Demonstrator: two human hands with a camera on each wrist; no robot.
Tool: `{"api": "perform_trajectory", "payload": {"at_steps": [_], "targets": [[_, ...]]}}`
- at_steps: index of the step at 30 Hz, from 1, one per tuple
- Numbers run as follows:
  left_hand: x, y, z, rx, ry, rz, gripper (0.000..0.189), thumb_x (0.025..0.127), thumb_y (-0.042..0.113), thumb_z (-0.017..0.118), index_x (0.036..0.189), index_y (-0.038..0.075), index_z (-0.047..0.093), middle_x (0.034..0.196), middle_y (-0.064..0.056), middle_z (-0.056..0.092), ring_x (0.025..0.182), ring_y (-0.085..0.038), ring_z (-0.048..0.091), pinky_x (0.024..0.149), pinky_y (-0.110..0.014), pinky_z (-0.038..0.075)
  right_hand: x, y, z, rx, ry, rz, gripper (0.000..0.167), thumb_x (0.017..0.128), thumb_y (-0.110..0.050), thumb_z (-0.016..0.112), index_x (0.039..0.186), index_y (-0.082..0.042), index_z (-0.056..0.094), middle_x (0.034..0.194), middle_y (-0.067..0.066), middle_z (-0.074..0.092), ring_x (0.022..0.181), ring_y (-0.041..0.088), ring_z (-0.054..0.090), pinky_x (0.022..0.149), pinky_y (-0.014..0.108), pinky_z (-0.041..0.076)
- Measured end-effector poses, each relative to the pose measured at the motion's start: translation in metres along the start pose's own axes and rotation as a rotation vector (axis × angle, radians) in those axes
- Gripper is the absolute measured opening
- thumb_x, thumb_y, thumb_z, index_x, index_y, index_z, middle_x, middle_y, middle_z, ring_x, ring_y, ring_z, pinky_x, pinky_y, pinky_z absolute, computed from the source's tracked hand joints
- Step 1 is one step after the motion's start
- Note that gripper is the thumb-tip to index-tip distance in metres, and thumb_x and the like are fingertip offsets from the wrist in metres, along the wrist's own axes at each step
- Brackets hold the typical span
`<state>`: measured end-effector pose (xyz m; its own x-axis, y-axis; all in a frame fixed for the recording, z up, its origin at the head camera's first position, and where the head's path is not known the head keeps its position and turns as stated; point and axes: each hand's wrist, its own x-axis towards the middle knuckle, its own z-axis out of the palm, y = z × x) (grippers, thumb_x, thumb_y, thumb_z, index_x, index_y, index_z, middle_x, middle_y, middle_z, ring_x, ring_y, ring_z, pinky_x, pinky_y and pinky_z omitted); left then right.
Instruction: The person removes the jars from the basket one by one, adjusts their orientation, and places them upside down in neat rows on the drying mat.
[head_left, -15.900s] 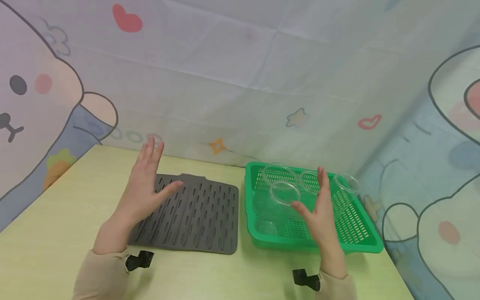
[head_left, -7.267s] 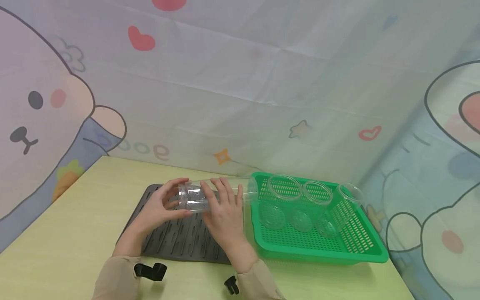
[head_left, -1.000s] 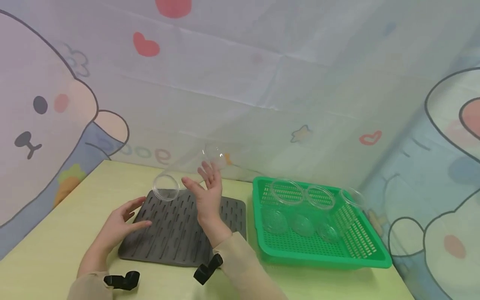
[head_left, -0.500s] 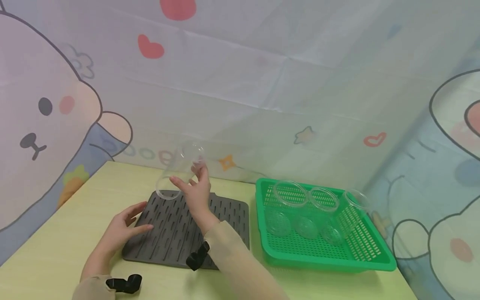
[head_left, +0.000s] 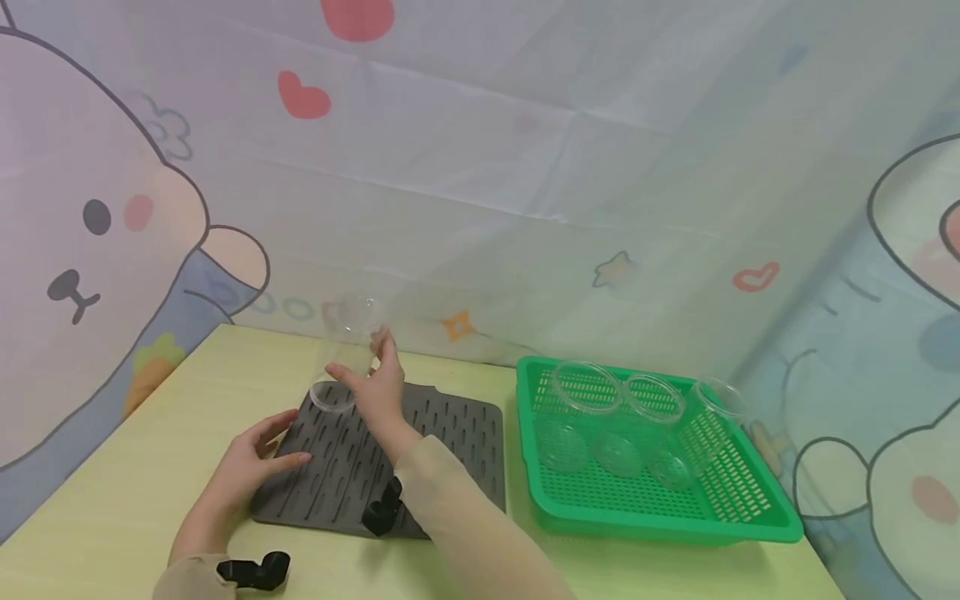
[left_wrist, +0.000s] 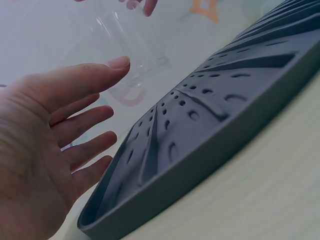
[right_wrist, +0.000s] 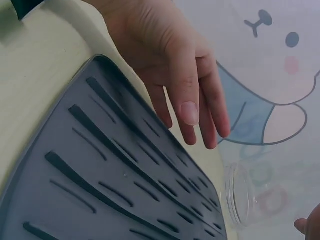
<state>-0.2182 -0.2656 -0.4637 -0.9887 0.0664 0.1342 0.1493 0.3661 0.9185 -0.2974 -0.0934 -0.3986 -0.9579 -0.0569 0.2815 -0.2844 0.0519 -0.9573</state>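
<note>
A tall clear cup (head_left: 341,354) stands nearly upright, its wide ringed end downward, at the far left corner of the dark grey slotted mat (head_left: 461,442). My right hand (head_left: 378,387) holds it from the right, thumb on the near side and fingers behind. Whether its lower ring touches the mat I cannot tell. Beside the mat's left edge, my left hand (head_left: 251,458) is held with fingers spread and nothing in it. In the left wrist view, the see-through cup (left_wrist: 130,42) appears beyond that hand (left_wrist: 55,115).
To the mat's right, a green plastic basket (head_left: 660,523) contains three clear cups (head_left: 562,446), tilted with their rims toward the back. A patterned cloth backdrop (head_left: 480,167) hangs behind the pale yellow table (head_left: 112,508).
One cup has come out of the basket; both hands held it sideways earlier. Over the last second my right hand moves left and turns it from slanted to nearly upright. The left hand barely shifts.
</note>
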Motion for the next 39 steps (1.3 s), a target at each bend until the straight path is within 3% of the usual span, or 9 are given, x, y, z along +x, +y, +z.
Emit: {"api": "perform_trajectory", "payload": {"at_steps": [12,21,27,39], "targets": [[0.000,-0.001,0.002,0.010,-0.014,-0.031,0.079,0.087,0.014,0.073,0.148,-0.009,0.029,0.153,-0.034,0.027,0.141,-0.054,0.024,0.113,-0.062,0.030,-0.001,0.012,0.005,-0.042,-0.027,0.037,0.090,0.081,-0.023,0.081,0.154,-0.016,0.030,0.152,0.004,0.043,0.137,0.024,0.044,0.104,0.047,0.050],[0.002,-0.004,0.003,0.033,-0.009,-0.032,0.080,0.087,0.015,0.074,0.148,-0.010,0.029,0.151,-0.035,0.031,0.140,-0.053,0.028,0.114,-0.059,0.032,0.003,0.012,0.007,-0.156,-0.086,0.076,0.091,0.083,-0.030,0.079,0.155,-0.016,0.026,0.155,0.000,0.039,0.142,0.020,0.038,0.113,0.044,0.041],[0.003,-0.003,0.002,0.058,-0.005,-0.036,0.081,0.087,0.016,0.074,0.149,-0.010,0.029,0.150,-0.035,0.031,0.139,-0.052,0.030,0.113,-0.057,0.034,0.007,0.012,0.007,-0.223,-0.119,0.118,0.086,0.084,-0.036,0.077,0.154,-0.016,0.030,0.153,0.002,0.042,0.140,0.021,0.041,0.112,0.042,0.043],[0.003,-0.003,0.004,0.049,-0.007,-0.037,0.081,0.086,0.015,0.075,0.148,-0.010,0.028,0.150,-0.035,0.031,0.139,-0.052,0.030,0.113,-0.056,0.033,0.003,0.015,0.004,-0.169,-0.136,0.160,0.080,0.087,-0.028,0.075,0.153,-0.016,0.032,0.152,0.004,0.043,0.137,0.024,0.044,0.108,0.044,0.046]]}}
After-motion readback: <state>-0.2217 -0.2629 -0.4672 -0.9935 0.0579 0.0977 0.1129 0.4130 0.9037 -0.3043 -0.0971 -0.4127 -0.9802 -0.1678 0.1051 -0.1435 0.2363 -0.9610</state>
